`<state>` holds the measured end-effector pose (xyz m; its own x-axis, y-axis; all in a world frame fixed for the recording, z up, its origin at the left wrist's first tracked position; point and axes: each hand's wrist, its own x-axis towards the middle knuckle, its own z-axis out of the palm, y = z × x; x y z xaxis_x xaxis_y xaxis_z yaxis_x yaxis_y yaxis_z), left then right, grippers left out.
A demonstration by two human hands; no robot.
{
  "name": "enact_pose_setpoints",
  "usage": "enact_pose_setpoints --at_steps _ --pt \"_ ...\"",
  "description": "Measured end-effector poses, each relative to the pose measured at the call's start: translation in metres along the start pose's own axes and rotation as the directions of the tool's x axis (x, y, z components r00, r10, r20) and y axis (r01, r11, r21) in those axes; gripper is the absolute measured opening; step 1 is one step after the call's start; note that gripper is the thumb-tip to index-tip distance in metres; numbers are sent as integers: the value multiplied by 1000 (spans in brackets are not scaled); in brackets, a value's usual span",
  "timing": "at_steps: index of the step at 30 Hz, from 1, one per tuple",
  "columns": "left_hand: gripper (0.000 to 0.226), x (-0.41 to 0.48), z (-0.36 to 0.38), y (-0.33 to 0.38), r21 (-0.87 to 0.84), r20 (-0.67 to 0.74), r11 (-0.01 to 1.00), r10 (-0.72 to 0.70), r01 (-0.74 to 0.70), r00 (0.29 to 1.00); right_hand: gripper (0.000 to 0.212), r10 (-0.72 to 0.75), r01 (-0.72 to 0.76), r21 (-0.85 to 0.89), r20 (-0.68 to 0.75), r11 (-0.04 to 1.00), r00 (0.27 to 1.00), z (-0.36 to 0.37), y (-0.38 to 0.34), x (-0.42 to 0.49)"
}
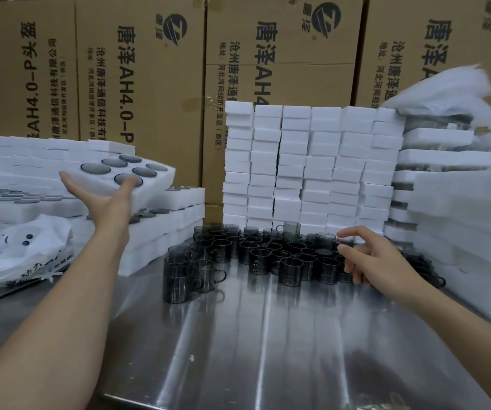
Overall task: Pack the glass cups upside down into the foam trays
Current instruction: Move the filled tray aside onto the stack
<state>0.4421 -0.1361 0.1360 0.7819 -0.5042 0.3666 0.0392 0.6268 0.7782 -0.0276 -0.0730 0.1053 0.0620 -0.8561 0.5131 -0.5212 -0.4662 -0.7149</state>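
A filled foam tray point(149, 184) with several dark upturned cup bases in its holes sits tilted on the tray stack at the left. My left hand point(102, 196) is spread flat against its near edge, thumb out to the left, fingers straight. Several smoky grey glass cups point(256, 253) stand mouth up in a cluster on the steel table point(268, 335). My right hand point(365, 255) hovers over the cluster's right side. Its thumb and forefinger pinch the handle of one glass cup point(325, 241) that stands among the others.
Stacks of filled foam trays point(164, 229) fill the left, with a printed plastic bag point(22, 250) in front. White foam blocks point(312, 167) form a wall behind the cups. More foam tray stacks point(460, 217) rise at the right. Cardboard boxes point(138, 69) line the back.
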Motion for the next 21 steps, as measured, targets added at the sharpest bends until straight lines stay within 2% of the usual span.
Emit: enact_pose_setpoints --at_steps 10,14,17,21 --pt "121 9 -3 -5 167 19 984 -63 59 998 14 -5 5 -12 3 1000 1000 1 1 0" --pt "128 9 -5 -1 251 59 965 -100 82 993 13 -4 5 -23 10 1000 1000 2 1 0" --pt "123 10 -10 0 375 155 927 -50 -12 987 13 -6 6 -31 17 1000 1000 2 2 0" --pt "93 11 -15 0 596 199 784 68 -175 978 14 -10 11 -39 34 999 999 2 4 0"
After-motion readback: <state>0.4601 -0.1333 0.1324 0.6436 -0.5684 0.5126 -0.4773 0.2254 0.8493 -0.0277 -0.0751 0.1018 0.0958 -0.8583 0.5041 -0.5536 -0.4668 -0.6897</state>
